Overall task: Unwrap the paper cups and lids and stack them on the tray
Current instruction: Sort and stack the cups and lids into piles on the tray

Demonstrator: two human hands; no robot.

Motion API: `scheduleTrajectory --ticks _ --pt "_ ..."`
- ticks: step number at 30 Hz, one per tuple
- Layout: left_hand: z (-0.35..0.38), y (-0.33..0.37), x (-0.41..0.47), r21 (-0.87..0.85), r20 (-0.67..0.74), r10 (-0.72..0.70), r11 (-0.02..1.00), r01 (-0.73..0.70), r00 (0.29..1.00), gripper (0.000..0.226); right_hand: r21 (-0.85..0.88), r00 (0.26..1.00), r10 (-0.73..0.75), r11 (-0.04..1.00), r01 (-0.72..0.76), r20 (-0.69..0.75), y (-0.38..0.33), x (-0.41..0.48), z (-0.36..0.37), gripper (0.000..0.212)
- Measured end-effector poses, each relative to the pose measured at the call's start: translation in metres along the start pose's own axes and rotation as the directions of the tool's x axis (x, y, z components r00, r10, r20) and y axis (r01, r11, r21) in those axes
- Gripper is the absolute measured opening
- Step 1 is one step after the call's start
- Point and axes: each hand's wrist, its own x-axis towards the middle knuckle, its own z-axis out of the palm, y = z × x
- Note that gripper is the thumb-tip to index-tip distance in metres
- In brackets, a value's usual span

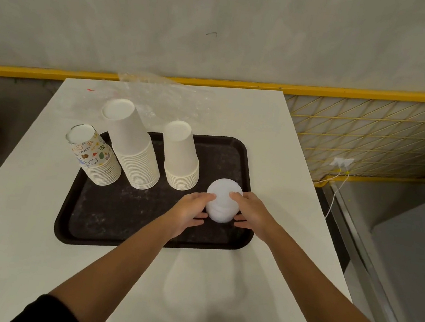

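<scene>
Bare forearms and hands, with black sleeves pushed up near the elbows.

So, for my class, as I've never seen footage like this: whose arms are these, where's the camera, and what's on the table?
No machine here: one camera, worn on a person's head, looks down at their bare arms. On the white table lies a black tray with three upside-down cup stacks: a printed stack, a tall white stack, a shorter white stack. The left hand and right hand grip the lids, a white pile on the tray. Clear wrap lies behind the tray.
</scene>
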Motion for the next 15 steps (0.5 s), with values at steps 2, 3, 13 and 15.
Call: scheduleTrajectory --ticks 2,3,13,15 --pt "-0.0008 0.0005 0.0011 0.001 -0.001 -0.005 1.000 0.005 1.000 0.047 -0.013 1.000 0.001 1.000 -0.001 -0.002 -0.0004 0.0010 -0.0002 0.047" --pt "-0.0011 0.0008 0.0018 0.001 -0.002 -0.008 1.000 0.008 1.000 0.048 -0.019 1.000 0.002 1.000 -0.003 -0.004 -0.0006 0.0015 0.0000 0.047" --pt "-0.0006 0.0045 0.0046 -0.010 -0.017 -0.034 0.999 0.034 0.999 0.056 -0.054 0.999 0.029 0.998 -0.030 -0.029 -0.0036 0.0028 0.0020 0.049" --pt "-0.0005 0.0045 0.0042 0.001 -0.025 -0.022 1.000 0.022 0.999 0.053 -0.069 0.999 0.017 0.997 -0.020 -0.045 -0.0042 0.0030 0.0024 0.049"
